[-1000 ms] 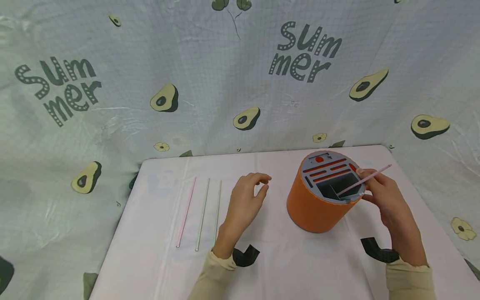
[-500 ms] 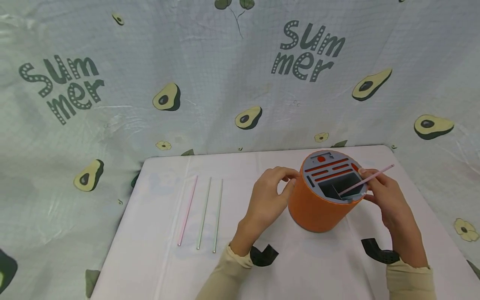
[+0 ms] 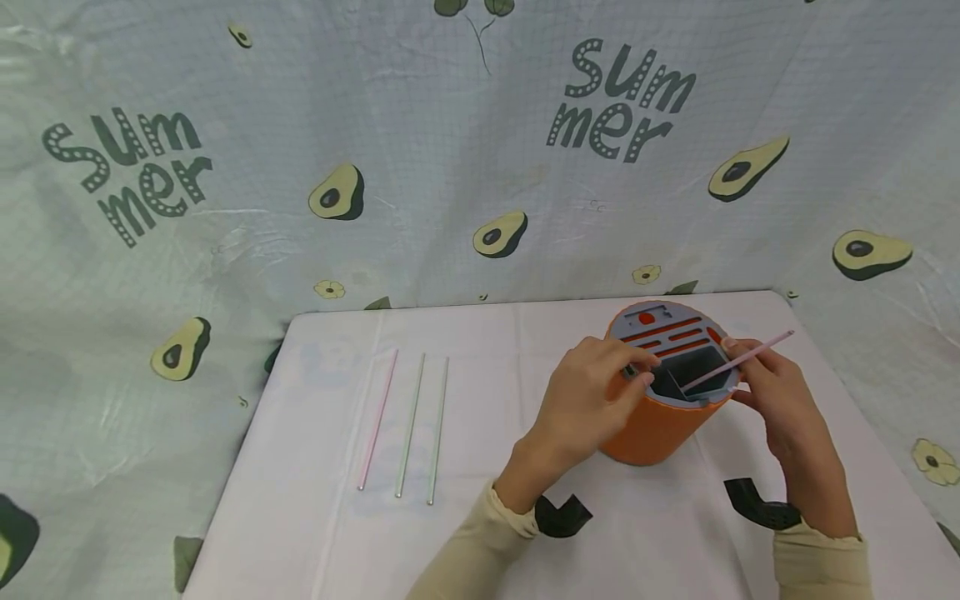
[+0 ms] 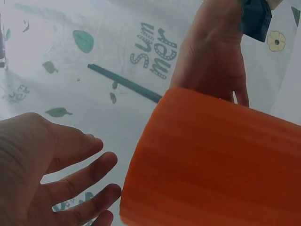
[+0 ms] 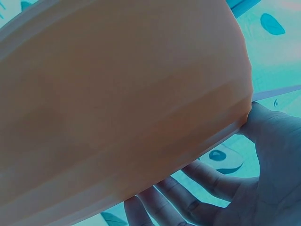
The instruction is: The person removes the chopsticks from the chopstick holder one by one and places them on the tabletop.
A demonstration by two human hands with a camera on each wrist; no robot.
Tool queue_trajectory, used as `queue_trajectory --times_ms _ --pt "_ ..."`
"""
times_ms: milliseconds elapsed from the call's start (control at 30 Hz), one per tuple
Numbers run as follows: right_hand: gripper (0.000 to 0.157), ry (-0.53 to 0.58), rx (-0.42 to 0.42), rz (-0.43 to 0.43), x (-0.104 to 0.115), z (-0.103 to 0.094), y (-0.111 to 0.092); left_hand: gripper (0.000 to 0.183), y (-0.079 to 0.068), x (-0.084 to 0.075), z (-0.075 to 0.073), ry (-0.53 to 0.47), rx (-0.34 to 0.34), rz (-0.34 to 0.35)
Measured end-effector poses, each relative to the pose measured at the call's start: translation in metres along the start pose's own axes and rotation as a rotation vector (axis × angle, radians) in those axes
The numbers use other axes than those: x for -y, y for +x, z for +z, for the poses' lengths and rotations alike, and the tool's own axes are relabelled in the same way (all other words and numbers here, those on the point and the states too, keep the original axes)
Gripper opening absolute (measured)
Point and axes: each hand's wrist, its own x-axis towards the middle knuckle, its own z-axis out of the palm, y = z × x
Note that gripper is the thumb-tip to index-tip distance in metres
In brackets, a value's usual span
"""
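1. Left hand (image 3: 588,396): fingers loosely bent, holding nothing, over the left rim of the orange tub (image 3: 641,442); whether they touch it, I cannot tell.
2. Right hand (image 3: 780,392): grips the tub's right edge, thumb at the rim. Best brace firmly there.
3. A pink straw (image 3: 712,374) slants from the big compartment (image 3: 697,362) across the right hand; left fingers had better stay clear of it.
4. The tub stands on the table (image 3: 480,375), well apart from three loose straws (image 3: 410,426).
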Motion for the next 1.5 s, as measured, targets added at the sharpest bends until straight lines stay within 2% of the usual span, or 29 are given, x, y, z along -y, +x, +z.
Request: queue_trajectory --times_ms 100,233,433,667,833,1167,1500 --pt "0.062 -0.004 -0.002 0.0 0.0 0.0 0.0 0.014 0.002 -0.005 0.005 0.035 -0.007 0.043" --pt "0.066 -0.01 -0.012 -0.02 0.001 0.001 -0.001 0.017 0.004 -0.011 0.013 0.138 0.006 0.089" --pt "0.053 0.014 -0.006 -0.061 0.001 0.0 -0.003 0.024 0.008 -0.015 0.025 0.263 -0.006 0.16" --pt "0.051 0.021 -0.008 -0.059 -0.002 0.001 -0.004 0.028 0.007 -0.014 0.036 0.411 -0.005 0.178" --pt "0.051 0.024 -0.009 -0.058 -0.002 0.001 -0.003 0.024 0.008 -0.014 0.04 0.477 0.004 0.172" --pt "0.057 0.021 -0.023 -0.035 -0.001 0.002 -0.004 0.015 0.009 -0.015 0.042 0.465 0.026 0.169" --pt "0.059 0.011 -0.031 -0.071 -0.004 0.003 -0.003 0.015 0.007 -0.016 0.044 0.439 -0.006 0.157"
